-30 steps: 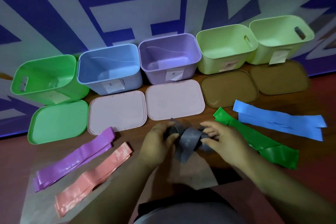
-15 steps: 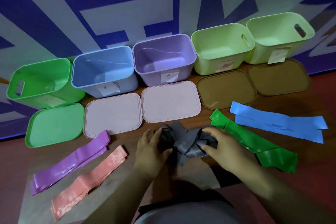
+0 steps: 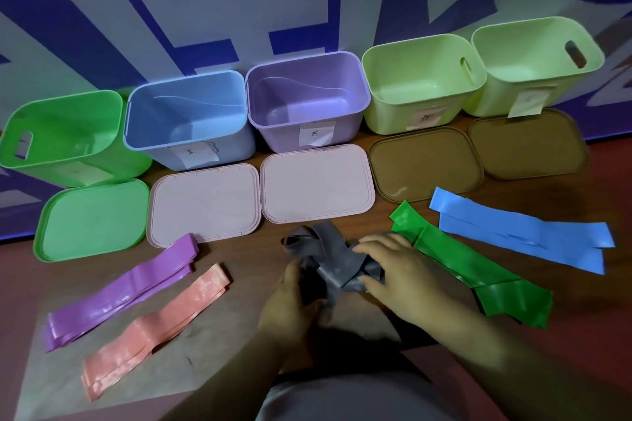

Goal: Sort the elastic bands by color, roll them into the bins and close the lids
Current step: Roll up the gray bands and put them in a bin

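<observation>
Right now I'm on the rolling step with the grey bands [image 3: 328, 260]. They're a loose twisted bundle just above the table [image 3: 246, 260], in front of the middle lids. My left grip [image 3: 287, 304] is curled round the near left side of the bundle. My right grip [image 3: 403, 277] is clamped over the right side, thumb underneath.

The roll looks pretty messy, with loops sticking out at the far end. I reckon the next move is to tuck those in and tighten it so it doesn't spring open, then drop it in a bin. Nothing here is grey though, and the labels are too blurry to read, so I can't tell which bin it belongs in.

Counting it all up:
- 5 bins along the wall: a green bin [image 3: 61, 133], a blue bin [image 3: 236, 147], a purple bin [image 3: 345, 133] and two pale green bins [image 3: 393, 113]. All are open with nothing in them that I can see.
- 5 lids flat in front of them: one green lid [image 3: 92, 219], two pink lids [image 3: 205, 202] and two brown lids [image 3: 427, 164].
- 5 colours of band: the grey ones, purple bands [image 3: 130, 287] and pink bands [image 3: 154, 325] on my left, green bands [image 3: 472, 267] and blue bands [image 3: 519, 232] on my right.

Each pile is layered, so I can't give an exact count per colour. So that's no bins filled and no lids closed, very early days.
</observation>
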A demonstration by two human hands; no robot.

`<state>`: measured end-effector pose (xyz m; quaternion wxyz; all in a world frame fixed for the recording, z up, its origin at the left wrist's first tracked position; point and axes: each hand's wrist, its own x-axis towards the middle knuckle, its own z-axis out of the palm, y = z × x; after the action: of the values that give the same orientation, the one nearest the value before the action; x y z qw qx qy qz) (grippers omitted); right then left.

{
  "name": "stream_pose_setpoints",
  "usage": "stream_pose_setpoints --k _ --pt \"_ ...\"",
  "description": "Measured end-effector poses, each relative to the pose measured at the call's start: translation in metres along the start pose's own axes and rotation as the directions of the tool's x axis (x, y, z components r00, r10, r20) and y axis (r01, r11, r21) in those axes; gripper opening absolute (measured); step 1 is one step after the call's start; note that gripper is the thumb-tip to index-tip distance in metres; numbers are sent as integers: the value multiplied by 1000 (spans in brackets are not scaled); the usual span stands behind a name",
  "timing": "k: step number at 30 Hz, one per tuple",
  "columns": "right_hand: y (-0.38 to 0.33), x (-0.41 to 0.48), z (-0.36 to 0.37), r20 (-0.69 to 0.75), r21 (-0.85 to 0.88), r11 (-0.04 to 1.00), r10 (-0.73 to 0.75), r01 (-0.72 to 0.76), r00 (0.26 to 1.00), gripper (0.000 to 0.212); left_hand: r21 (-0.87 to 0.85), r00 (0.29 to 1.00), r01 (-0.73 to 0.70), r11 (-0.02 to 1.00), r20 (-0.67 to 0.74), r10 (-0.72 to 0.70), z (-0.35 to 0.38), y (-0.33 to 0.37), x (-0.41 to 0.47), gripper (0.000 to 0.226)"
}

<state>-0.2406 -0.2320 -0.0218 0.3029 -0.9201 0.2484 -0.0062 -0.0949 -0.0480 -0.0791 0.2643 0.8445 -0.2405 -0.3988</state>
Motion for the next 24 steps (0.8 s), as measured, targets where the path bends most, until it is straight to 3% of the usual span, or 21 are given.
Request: stream_pose_setpoints --k 4,9,15,24 --pt "0 9 13 38 -42 997 -61 63 997 45 100 997 61 993 -59 -55 7 -10 4 79" --pt "5 14 30 113 -57 998 1 6 994 48 134 994 83 987 -84 -72 13 -12 7 66" --pt "3 14 34 190 -156 988 47 -17 981 54 -33 989 109 993 -97 -112 26 -30 13 65" --pt "0 21 33 148 -231 972 87 -51 985 51 -222 983 110 969 -122 -140 15 -8 6 45"
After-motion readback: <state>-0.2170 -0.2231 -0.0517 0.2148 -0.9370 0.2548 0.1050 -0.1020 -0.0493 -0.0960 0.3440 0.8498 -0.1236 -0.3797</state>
